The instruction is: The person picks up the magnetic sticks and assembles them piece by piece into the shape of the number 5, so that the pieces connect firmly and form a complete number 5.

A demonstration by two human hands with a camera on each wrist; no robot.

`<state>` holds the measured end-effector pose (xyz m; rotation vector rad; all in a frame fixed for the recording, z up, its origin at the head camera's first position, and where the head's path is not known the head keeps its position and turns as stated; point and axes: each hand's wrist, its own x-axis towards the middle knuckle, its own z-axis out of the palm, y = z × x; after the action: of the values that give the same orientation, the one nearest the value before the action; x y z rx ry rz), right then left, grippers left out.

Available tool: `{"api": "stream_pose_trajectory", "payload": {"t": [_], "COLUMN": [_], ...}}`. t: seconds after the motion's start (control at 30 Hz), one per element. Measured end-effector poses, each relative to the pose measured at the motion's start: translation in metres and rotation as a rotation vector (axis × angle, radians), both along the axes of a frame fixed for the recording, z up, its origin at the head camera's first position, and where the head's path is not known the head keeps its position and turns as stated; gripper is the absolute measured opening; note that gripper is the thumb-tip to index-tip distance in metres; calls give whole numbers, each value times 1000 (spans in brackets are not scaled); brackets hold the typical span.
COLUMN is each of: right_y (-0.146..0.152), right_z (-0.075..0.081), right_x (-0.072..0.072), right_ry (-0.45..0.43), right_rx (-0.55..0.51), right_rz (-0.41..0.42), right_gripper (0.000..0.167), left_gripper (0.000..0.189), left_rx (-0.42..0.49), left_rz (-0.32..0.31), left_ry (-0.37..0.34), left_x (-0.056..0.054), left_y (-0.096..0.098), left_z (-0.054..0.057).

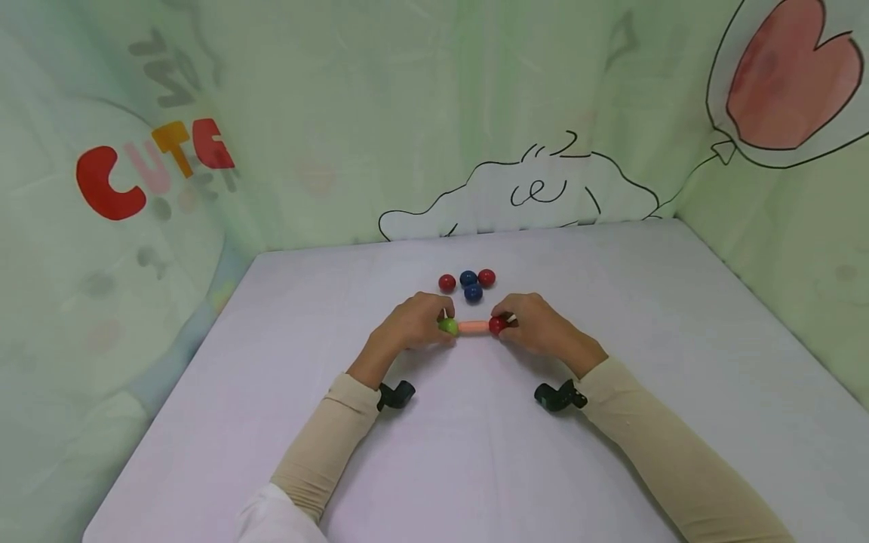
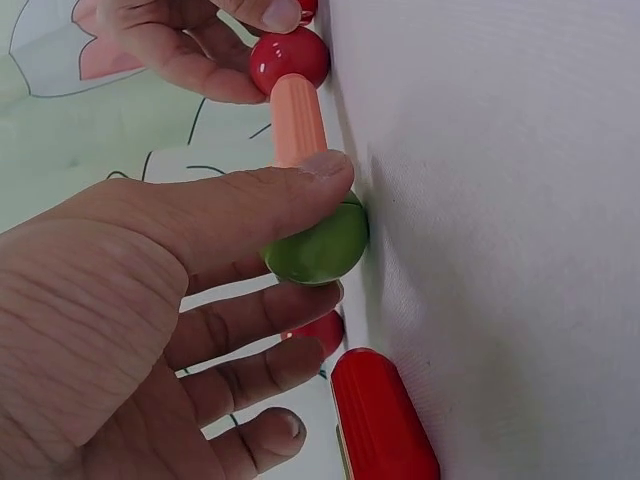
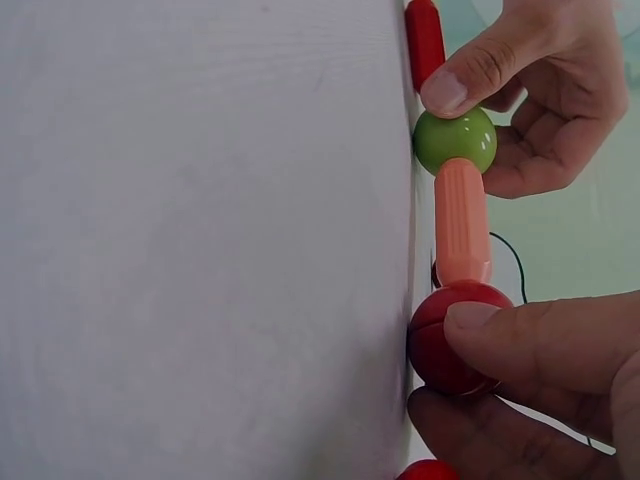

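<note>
My left hand [image 1: 416, 320] pinches a glossy green ball [image 2: 320, 245] between thumb and fingers. The right hand [image 1: 536, 324] grips a red ball [image 3: 430, 345] with its thumb on top. Between the two balls runs a short ribbed salmon-pink stick [image 3: 462, 220], its ends meeting both of them. All three form a straight row lying level, close over the table [image 1: 434, 452]. In the left wrist view a red ribbed stick [image 2: 380, 415] lies beyond the left hand's fingers; the hand hides it in the head view.
Behind the hands, two red balls [image 1: 446, 283] and two blue balls [image 1: 473, 292] sit grouped on the white cloth. Part of another red piece [image 3: 428, 470] shows at the right wrist view's lower edge. A printed curtain [image 1: 339, 136] rises along the table's back edge.
</note>
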<state>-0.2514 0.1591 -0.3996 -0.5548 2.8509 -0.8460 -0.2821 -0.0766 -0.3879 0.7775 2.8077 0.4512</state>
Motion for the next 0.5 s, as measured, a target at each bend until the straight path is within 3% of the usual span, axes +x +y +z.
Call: {"api": "stream_pose_trajectory", "payload": {"t": [0.27, 0.5], "right_y": [0, 2], "right_z": [0, -1], "right_x": [1, 0], "right_ry": [-4, 3], "right_rx": [-20, -21], "right_rz": [-6, -2], "right_gripper": [40, 39], "left_gripper": [37, 41], "left_rx": [39, 44], "left_rz": [-3, 16], "left_ry": [1, -37], "left_x": [-1, 0], "left_y": [-3, -9], "left_z": [-1, 7]}}
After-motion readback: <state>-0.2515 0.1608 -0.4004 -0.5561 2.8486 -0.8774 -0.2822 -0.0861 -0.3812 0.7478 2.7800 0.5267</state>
